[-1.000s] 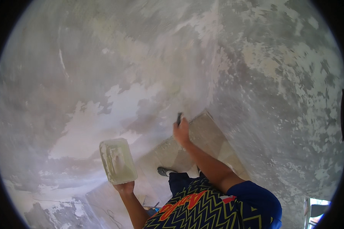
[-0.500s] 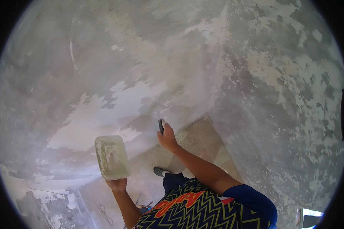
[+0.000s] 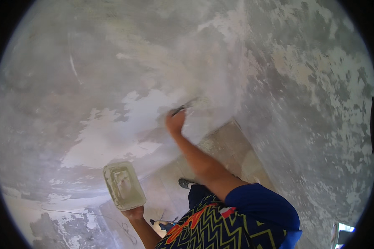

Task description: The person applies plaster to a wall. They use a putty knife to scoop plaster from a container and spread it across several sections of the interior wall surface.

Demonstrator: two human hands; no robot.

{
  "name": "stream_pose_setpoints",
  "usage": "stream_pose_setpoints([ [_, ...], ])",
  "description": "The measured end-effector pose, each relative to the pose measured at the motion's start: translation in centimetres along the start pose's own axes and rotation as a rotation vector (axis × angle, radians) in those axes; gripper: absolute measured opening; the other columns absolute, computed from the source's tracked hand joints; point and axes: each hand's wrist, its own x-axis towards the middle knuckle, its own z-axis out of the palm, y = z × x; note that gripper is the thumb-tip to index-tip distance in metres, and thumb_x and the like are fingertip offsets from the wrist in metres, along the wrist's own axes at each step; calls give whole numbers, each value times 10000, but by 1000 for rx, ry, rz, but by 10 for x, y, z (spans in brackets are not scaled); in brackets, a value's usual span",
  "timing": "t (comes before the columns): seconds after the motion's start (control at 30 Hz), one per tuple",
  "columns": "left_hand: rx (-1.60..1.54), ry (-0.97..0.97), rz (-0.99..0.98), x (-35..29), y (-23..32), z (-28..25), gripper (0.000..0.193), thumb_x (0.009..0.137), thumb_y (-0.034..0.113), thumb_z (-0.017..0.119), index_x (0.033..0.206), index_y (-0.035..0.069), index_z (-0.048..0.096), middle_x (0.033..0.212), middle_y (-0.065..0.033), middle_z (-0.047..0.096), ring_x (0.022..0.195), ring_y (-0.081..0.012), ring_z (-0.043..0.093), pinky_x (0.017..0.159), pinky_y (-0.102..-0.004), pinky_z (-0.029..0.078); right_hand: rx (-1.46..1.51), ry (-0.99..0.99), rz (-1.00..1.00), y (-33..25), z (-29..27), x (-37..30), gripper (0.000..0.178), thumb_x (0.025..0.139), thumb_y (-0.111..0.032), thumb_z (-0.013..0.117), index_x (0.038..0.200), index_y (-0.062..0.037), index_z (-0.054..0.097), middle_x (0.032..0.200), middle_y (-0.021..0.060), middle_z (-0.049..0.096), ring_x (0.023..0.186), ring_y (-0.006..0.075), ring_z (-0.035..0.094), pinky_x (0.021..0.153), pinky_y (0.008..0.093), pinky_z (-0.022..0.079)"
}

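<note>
My left hand grips the near end of a pale rectangular plastic tub, tilted with its mouth toward me. Whitish filler paste lies in the bottom and is smeared up the sides. My right arm reaches to the patchy grey wall, and my right hand is closed round a dark-handled putty knife. Motion blurs the knife; its blade points right, close to or against the wall, and exact contact is hard to see. A smooth white filled patch spreads left of that hand.
A second wall with flaky pale spots meets the first at a corner on the right. Below is the tiled floor, with my shoe on it. A thin cable trails at the lower left, near some small items.
My right hand has moved up the wall, and the putty knife has swung from upright to pointing right. The tub in my left hand sits slightly lower in view.
</note>
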Motion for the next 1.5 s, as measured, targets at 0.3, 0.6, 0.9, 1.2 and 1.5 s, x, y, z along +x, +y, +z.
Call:
stream_pose_setpoints([
  [0.3,30,57,60,15,13,28,531,1042,404,504,1492,124,474,1476,-116,542,1302,-351,561,1090,-531,482,-85,-467,-409,89,-105,-136,712,874,-69,591,1503,99,303,1202,306,496,1078,489,557,901,536,490],
  [0.6,-25,117,-42,27,-16,67,534,1042,432,480,1487,137,482,1458,-99,566,1268,-335,595,1008,-547,541,177,18,139,96,-90,54,244,879,-137,644,960,78,564,851,234,650,859,430,648,801,500,528],
  [0.9,-58,184,-26,24,-12,57,509,1045,440,466,1476,172,500,1474,-56,561,1272,-319,590,995,-549,538,244,-453,-228,45,-144,-79,191,828,-103,646,904,61,583,888,253,677,821,424,665,723,509,501],
  [1.2,-77,165,-33,27,-5,48,536,1042,441,471,1498,158,478,1492,-77,540,1276,-339,582,1031,-524,530,647,-47,479,73,-117,26,160,858,-67,619,928,56,545,784,200,639,599,333,620,603,471,507],
  [1.5,-70,157,-44,34,-12,36,530,1047,430,464,1497,150,481,1495,-75,539,1284,-338,578,1025,-538,529,24,-494,-548,92,-158,-39,544,816,-83,628,1328,90,564,881,232,675,766,368,667,724,437,534],
])
